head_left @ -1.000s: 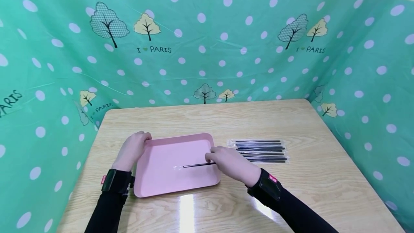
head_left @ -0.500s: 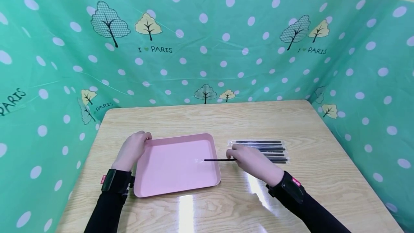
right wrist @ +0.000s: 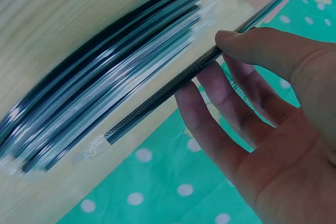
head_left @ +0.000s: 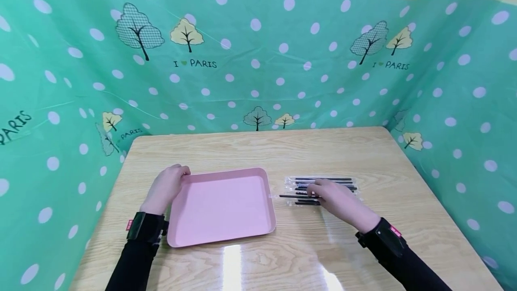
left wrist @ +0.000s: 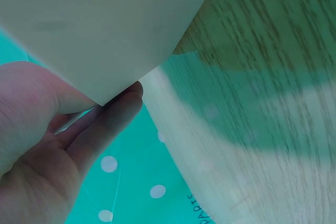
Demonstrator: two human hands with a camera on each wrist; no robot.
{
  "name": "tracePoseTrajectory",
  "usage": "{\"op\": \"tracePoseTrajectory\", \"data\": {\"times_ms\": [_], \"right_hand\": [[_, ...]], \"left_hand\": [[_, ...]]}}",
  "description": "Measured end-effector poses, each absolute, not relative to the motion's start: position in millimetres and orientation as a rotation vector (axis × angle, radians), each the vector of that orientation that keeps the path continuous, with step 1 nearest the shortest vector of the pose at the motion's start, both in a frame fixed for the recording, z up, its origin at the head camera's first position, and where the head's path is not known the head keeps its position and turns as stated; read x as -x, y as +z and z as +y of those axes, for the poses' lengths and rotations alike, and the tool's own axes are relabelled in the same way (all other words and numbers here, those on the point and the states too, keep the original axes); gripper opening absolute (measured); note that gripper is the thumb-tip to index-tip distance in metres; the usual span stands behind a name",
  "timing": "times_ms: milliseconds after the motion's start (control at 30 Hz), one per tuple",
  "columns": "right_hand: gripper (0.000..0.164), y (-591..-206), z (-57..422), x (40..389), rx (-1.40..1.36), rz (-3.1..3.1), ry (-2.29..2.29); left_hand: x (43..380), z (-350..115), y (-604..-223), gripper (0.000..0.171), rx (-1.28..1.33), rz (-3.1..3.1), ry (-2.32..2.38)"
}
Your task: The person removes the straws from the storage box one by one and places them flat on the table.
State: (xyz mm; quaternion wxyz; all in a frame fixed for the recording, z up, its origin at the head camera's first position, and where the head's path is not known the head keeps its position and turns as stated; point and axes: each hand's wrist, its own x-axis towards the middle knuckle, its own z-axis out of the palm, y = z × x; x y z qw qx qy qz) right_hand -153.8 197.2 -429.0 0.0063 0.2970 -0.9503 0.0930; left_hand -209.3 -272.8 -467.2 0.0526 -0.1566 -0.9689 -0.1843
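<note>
My right hand (head_left: 338, 201) pinches a black drinking straw (right wrist: 155, 100) in a clear wrapper between thumb and fingertips. In the head view this straw is above the near part of a row of similar wrapped straws (head_left: 304, 178), its left end close to the tray's right rim. Part of the row is hidden under the hand. My left hand (head_left: 164, 190) grips the far left corner of a pink rectangular tray (head_left: 222, 210). The left wrist view has the tray wall (left wrist: 115, 35) between thumb and fingers.
Everything lies on a light wood-grain table (head_left: 210, 147). A green dotted cloth (head_left: 258, 71) with printed trees hangs behind it and along both sides. Bright reflections (head_left: 232, 264) show on the tabletop near the front.
My right hand has carried the wrapped straw rightward, from over the tray to over the row of straws. My left hand has stayed at the tray's corner.
</note>
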Motion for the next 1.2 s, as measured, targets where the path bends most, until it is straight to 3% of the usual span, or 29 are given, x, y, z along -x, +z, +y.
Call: {"op": "tracePoseTrajectory", "data": {"times_ms": [400, 1200], "right_hand": [[0.034, -436, 244, 149, -0.852, -2.964, 0.278], [0.036, -473, 243, 145, -0.863, -2.915, 0.243]], "left_hand": [[209, -273, -469, 0.013, 0.447, -2.958, -0.56], [210, -274, -473, 0.017, 0.459, -2.936, -0.575]]}}
